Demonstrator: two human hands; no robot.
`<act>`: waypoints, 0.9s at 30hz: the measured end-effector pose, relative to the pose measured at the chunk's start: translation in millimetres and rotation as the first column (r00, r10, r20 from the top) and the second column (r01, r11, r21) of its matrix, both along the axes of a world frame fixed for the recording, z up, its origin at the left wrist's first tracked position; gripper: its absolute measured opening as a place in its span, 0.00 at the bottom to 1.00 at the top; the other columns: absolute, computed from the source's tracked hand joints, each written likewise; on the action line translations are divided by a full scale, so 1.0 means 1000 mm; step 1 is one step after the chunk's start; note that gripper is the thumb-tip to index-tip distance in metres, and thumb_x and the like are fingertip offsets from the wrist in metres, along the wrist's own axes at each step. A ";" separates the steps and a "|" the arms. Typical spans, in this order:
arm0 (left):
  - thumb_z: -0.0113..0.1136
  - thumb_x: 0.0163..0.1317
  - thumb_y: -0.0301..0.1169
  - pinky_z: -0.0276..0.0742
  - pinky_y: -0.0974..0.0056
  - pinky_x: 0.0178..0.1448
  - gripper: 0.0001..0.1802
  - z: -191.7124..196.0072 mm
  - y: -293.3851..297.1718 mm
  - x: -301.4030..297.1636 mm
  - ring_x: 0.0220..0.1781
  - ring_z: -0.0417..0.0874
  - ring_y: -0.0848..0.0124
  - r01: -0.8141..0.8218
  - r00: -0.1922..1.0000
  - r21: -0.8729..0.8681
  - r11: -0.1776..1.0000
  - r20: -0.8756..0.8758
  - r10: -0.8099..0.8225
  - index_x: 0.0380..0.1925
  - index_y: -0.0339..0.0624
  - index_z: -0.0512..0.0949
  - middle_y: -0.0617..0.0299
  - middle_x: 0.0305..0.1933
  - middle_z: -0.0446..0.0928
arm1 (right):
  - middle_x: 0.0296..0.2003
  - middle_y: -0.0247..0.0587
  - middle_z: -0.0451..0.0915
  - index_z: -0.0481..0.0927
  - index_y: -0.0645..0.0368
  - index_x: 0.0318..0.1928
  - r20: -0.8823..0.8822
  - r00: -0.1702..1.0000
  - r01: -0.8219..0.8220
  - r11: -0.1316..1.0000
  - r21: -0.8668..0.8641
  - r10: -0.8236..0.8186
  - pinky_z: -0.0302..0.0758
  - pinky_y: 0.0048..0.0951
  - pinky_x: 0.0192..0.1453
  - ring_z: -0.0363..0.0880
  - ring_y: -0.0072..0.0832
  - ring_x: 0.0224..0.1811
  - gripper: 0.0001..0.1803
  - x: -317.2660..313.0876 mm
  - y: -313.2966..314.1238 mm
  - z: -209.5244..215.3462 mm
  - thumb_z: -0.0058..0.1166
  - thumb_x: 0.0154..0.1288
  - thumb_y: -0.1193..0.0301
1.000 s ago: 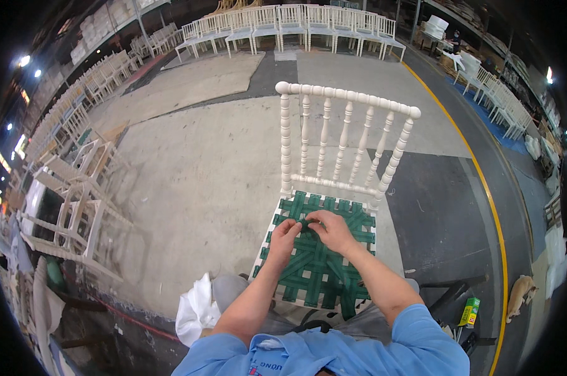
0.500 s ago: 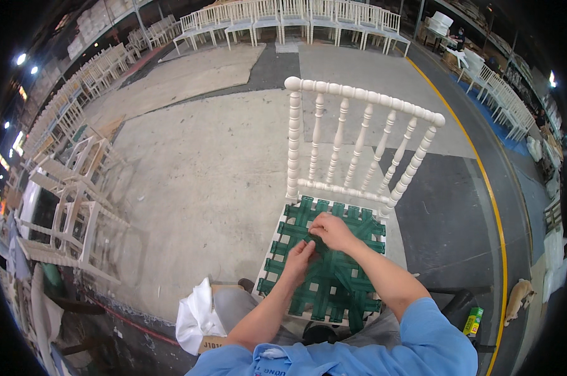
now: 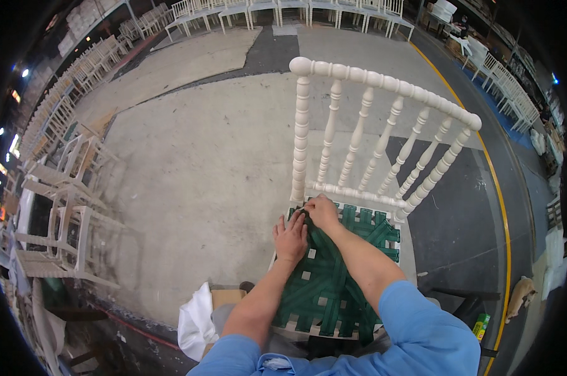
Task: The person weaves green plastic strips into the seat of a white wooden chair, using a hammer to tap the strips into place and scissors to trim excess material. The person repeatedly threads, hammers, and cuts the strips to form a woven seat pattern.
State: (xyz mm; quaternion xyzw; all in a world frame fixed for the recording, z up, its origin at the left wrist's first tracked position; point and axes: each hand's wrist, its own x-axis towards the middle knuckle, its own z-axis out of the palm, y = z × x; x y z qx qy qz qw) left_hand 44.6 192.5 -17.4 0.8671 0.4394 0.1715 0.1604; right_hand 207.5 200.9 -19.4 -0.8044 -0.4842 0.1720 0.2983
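A white chair with turned spindles in its back [image 3: 377, 153] stands before me. Its seat is woven from green webbing straps [image 3: 324, 276], some crossing it diagonally. Both hands are at the seat's far left corner, close to the left back post. My left hand [image 3: 291, 239] rests there with its fingers stretched out, fingertips on the webbing at the frame edge. Just to its right, my right hand [image 3: 322, 213] has thumb and fingers pinched together by the left fingertips. What the pinch holds is too small to make out.
White chair frames [image 3: 64, 232] stand at the left, and a row of white chairs [image 3: 283, 6] lines the far side. A white cloth [image 3: 197, 319] hangs beside a cardboard box [image 3: 227, 297] at lower left. A green-yellow box [image 3: 481, 326] and a dog [image 3: 520, 296] are at right.
Both hands have moved from the middle of the seat to its far left corner. My left fingers have spread out. The view has shifted closer to the chair.
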 end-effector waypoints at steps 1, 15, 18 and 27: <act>0.49 0.75 0.42 0.59 0.40 0.75 0.24 -0.003 0.000 0.003 0.76 0.65 0.48 -0.004 1.000 0.046 0.999 0.012 0.003 0.68 0.56 0.74 0.70 0.76 0.68 | 0.42 0.49 0.83 0.91 0.52 0.38 -0.017 1.000 0.018 1.000 0.002 -0.018 0.79 0.47 0.54 0.83 0.49 0.47 0.09 -0.001 0.000 -0.001 0.64 0.62 0.63; 0.54 0.71 0.46 0.58 0.32 0.75 0.28 -0.014 -0.001 0.010 0.74 0.68 0.44 0.027 0.989 0.023 0.999 -0.146 -0.023 0.70 0.59 0.72 0.63 0.77 0.68 | 0.37 0.41 0.82 0.86 0.57 0.49 -0.263 0.956 0.217 0.918 0.333 -0.130 0.78 0.32 0.44 0.81 0.32 0.36 0.13 0.024 -0.148 0.066 0.64 0.67 0.68; 0.57 0.68 0.40 0.69 0.45 0.71 0.25 -0.019 0.000 0.013 0.64 0.80 0.50 0.094 0.994 -0.070 0.993 0.067 -0.090 0.64 0.47 0.77 0.55 0.65 0.80 | 0.38 0.42 0.84 0.85 0.59 0.50 -0.342 0.852 0.482 0.849 0.217 -0.397 0.77 0.30 0.44 0.81 0.30 0.37 0.12 0.029 -0.298 0.101 0.61 0.70 0.69; 0.45 0.77 0.50 0.70 0.45 0.72 0.26 0.022 -0.035 0.040 0.73 0.71 0.46 0.042 0.960 0.043 0.998 -0.279 -0.029 0.72 0.67 0.70 0.78 0.79 0.64 | 0.40 0.52 0.87 0.85 0.62 0.45 0.182 -0.059 0.998 -0.064 -0.022 -0.982 0.81 0.44 0.49 0.87 0.48 0.44 0.16 -0.007 -0.688 0.137 0.64 0.65 0.63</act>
